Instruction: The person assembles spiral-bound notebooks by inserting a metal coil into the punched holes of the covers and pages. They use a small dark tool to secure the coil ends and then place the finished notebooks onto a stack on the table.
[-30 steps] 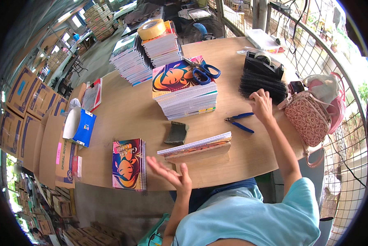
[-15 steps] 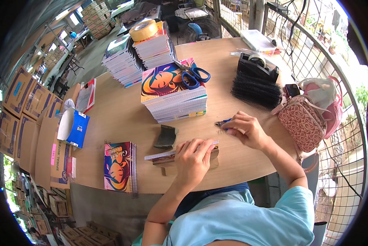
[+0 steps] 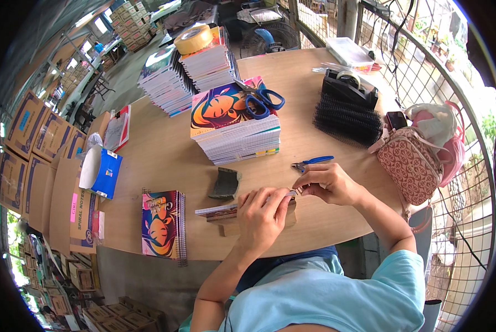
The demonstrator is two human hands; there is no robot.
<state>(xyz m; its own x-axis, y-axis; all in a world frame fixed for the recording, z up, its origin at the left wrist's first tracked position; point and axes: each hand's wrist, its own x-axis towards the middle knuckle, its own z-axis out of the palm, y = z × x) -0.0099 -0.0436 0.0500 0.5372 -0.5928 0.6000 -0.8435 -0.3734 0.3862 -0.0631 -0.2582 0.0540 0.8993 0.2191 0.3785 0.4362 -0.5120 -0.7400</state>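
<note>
My left hand (image 3: pixel 260 218) is closed over the top of a notebook (image 3: pixel 217 212) that stands on edge in a small wooden stand (image 3: pixel 228 229). At the right end of that notebook, my right hand (image 3: pixel 330 185) pinches with thumb and fingers; whatever lies between the fingertips is too small to make out. Just beyond my right hand, blue-handled wire cutters (image 3: pixel 318 160) lie on the table. A dark, curved block (image 3: pixel 225 183) sits behind the stand. Left of it lie spiral notebooks (image 3: pixel 160 224) with a colourful face cover, their coils on the right side.
Blue scissors (image 3: pixel 263 105) rest on a notebook stack (image 3: pixel 239 141); farther stacks carry a tape roll (image 3: pixel 192 40). Black coils (image 3: pixel 347 120), a tape dispenser (image 3: pixel 350 88) and a pink bag (image 3: pixel 411 163) are at right. A blue box (image 3: pixel 111 172) and cartons (image 3: pixel 65 207) stand left.
My right hand has let go of the wire cutters, which now lie on the table. It has moved nearer and slightly left, to the notebook's right end. My left hand stays in place.
</note>
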